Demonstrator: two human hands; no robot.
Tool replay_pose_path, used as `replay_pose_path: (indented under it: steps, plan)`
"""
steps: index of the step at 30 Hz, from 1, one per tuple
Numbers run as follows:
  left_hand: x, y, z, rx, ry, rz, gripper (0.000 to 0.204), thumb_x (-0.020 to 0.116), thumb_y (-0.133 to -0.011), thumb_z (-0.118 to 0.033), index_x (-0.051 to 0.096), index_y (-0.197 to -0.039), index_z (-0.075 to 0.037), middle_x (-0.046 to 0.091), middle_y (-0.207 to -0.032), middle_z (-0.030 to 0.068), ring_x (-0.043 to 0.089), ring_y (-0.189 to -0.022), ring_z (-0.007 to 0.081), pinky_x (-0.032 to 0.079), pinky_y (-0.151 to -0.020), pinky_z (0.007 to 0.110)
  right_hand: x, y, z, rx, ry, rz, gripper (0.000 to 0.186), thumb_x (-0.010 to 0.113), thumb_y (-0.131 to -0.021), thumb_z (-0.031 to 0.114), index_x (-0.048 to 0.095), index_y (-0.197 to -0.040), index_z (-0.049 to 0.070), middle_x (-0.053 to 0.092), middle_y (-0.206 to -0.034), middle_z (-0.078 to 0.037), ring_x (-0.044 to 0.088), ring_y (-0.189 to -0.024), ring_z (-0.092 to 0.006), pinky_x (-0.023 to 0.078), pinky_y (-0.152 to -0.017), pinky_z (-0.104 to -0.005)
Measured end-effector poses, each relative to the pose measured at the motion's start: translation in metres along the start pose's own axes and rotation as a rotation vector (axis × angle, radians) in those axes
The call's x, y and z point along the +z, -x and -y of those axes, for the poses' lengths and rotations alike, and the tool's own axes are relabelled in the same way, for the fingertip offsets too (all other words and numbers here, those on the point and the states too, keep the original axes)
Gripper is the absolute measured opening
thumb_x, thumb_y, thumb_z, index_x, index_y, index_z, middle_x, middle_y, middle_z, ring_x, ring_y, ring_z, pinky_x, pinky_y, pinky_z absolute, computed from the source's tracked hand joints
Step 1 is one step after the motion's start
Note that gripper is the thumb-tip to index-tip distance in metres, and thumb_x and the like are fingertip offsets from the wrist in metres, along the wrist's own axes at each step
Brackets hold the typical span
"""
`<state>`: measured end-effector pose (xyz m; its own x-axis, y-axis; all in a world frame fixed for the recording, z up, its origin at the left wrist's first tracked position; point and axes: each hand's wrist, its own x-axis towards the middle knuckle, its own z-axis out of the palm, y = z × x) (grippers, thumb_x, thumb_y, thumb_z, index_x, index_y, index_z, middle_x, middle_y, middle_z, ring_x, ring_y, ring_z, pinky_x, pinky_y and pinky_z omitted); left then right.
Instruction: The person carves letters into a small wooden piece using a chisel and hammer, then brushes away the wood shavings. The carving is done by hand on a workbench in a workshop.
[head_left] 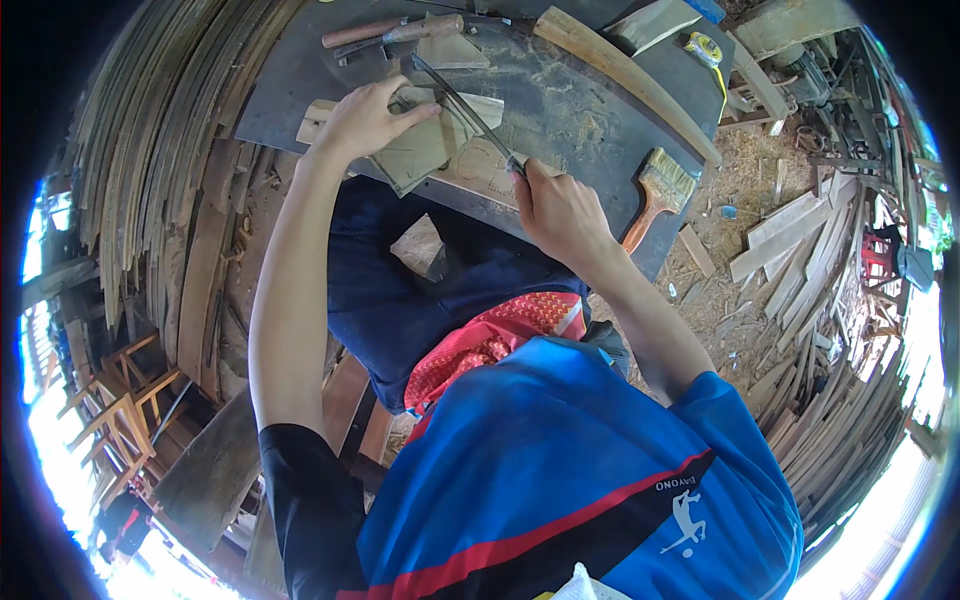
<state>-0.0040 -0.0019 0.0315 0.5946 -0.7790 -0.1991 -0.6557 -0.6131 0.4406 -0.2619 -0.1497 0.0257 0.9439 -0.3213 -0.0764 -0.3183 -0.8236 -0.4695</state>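
item: one long thin dark tool [465,110], exact type not certain; its handle is clenched in the right hand [565,205]. long axis runs from that hand away from the body and to the left, the tip lying beyond the left hand [370,120].

item: one pale wooden piece [415,155], to the left of the right hand; the left hand is nearer, laid over its upper left part, thumb on the face. whether those fingers grasp or merely press, one cannot tell. the tool slants across beside its right side; contact unclear.

item: one board [490,165], partly beneath the piece, a curve drawn on it.

edges: one corner of the piece appears to jut past the near edge of the dark table [560,115], over the lap.

room: sawdust-strewn surface spans from the tool to a curved length of wood [630,80] on the right. a brush [665,185] lies just beside the right wrist; two hand tools [395,32] lie beyond the left hand.
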Motion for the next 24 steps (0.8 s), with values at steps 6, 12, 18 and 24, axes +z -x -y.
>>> replay_pose_path:
  steps: [6, 12, 18, 24]
  plan:
    - [0.013, -0.005, 0.001, -0.041, -0.008, -0.097, 0.058, 0.059, -0.096, -0.055, 0.064, -0.121, -0.003, 0.07, -0.119, 0.0238, 0.065, -0.114, 0.0411, 0.049, -0.098, 0.047, -0.001, -0.003, 0.001, 0.018, -0.019, 0.009, 0.032, 0.049, -0.104, 0.029, 0.056, -0.094, -0.001, 0.066, -0.072, -0.027, 0.068, -0.07, -0.0462, 0.054, -0.064, -0.0565]
    - [0.043, -0.013, -0.003, -0.155, -0.149, -0.332, 0.046, 0.042, -0.105, -0.041, 0.066, -0.113, -0.003, 0.072, -0.111, 0.0193, 0.065, -0.111, 0.0367, 0.045, -0.097, 0.051, 0.004, -0.006, 0.002, 0.058, -0.027, 0.032, 0.031, 0.049, -0.105, 0.028, 0.053, -0.094, 0.0, 0.064, -0.07, -0.028, 0.064, -0.069, -0.0507, 0.05, -0.065, -0.0603]
    - [0.061, -0.01, -0.009, -0.114, -0.215, -0.438, 0.044, 0.042, -0.105, -0.038, 0.066, -0.102, -0.001, 0.072, -0.107, 0.0181, 0.064, -0.106, 0.0329, 0.044, -0.094, 0.05, -0.002, -0.009, 0.008, 0.074, 0.051, 0.1, 0.034, 0.047, -0.105, 0.027, 0.059, -0.095, -0.003, 0.069, -0.076, -0.028, 0.07, -0.074, -0.0467, 0.057, -0.067, -0.0548]
    - [0.065, -0.009, -0.007, -0.059, -0.228, -0.466, 0.04, 0.042, -0.104, -0.034, 0.064, -0.099, -0.002, 0.072, -0.103, 0.0176, 0.063, -0.106, 0.0327, 0.043, -0.093, 0.049, -0.026, -0.018, 0.028, 0.113, 0.089, 0.185, 0.032, 0.047, -0.104, 0.023, 0.062, -0.095, -0.005, 0.07, -0.08, -0.028, 0.072, -0.078, -0.0455, 0.059, -0.07, -0.0528]
